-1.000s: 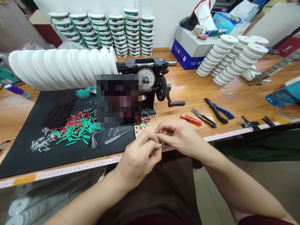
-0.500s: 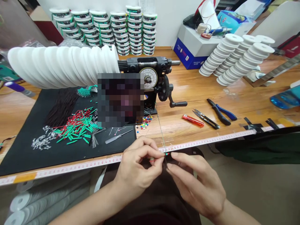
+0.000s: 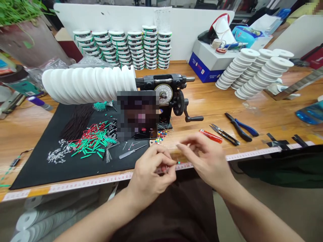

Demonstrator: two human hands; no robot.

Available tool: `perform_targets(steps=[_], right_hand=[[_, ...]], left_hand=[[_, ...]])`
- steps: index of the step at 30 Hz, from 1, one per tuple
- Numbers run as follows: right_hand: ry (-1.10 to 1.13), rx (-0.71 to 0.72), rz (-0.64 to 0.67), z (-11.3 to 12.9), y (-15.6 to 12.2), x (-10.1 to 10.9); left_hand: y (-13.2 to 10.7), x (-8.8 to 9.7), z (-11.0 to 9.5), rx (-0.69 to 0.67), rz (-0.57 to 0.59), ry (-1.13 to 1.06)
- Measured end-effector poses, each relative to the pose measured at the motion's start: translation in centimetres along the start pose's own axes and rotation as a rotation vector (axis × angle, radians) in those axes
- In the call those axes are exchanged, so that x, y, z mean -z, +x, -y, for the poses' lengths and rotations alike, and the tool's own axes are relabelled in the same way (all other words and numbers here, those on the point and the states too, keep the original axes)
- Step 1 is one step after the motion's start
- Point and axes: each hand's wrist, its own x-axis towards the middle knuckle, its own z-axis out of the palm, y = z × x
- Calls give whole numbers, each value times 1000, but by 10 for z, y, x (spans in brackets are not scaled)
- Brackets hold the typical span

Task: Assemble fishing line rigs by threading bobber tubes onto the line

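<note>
My left hand (image 3: pixel 151 173) is pinched at the table's front edge, thumb and forefinger closed on a small piece with a red and green tip (image 3: pixel 178 162). My right hand (image 3: pixel 207 159) hovers just to the right of it, fingers loosely curled and slightly blurred, with nothing visible in them. Both hands are over the measuring tape (image 3: pixel 101 181) stuck along the table edge. A black hand-crank winding machine (image 3: pixel 169 95) stands behind them, with a long row of white spools (image 3: pixel 88 84) on its shaft.
A black mat (image 3: pixel 50 164) holds red and green tubes (image 3: pixel 92 141), dark rods, clear bits and pins. Coloured pin heads (image 3: pixel 160 137) lie by the machine. A red lighter (image 3: pixel 211 135), snips (image 3: pixel 223 131) and blue pliers (image 3: pixel 241 127) lie right. Spool stacks stand behind.
My right hand rose from below the table edge to beside my left hand and its fingers loosened. The thin line seen running to the machine is no longer visible. The camera tilted up.
</note>
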Motion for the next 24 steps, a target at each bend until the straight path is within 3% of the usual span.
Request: perform_targets(steps=[2,5,7,11,13,15,17,20,22,24], right_hand=[[43,-41,-186,0,-24,-3],[181,-142,-15,-1,-53,-11],[172,-80,56,-1,-62,-16],[-253,357,-87,0,-68,-14],[-454,582,-65,-1,-65,-8],[-506,657,27,-2,-56,-2],[-421,532,106,-2,-37,1],[-212,171,253,-4,0,1],[-79,6,413,-4,21,0],[20,-59,512,-5,32,-1]], left_hand=[[-4,-4,-8,230,-34,-218],[-10,-6,-16,403,-54,-415],[-13,-6,-18,442,-53,-444],[-17,-4,-17,379,-19,-374],[-18,-2,-13,246,-9,-254],[-18,1,-8,48,-8,-83],[-17,4,0,-154,18,86],[-13,9,12,-351,138,221],[-8,10,15,-428,193,244],[-4,7,14,-406,161,233]])
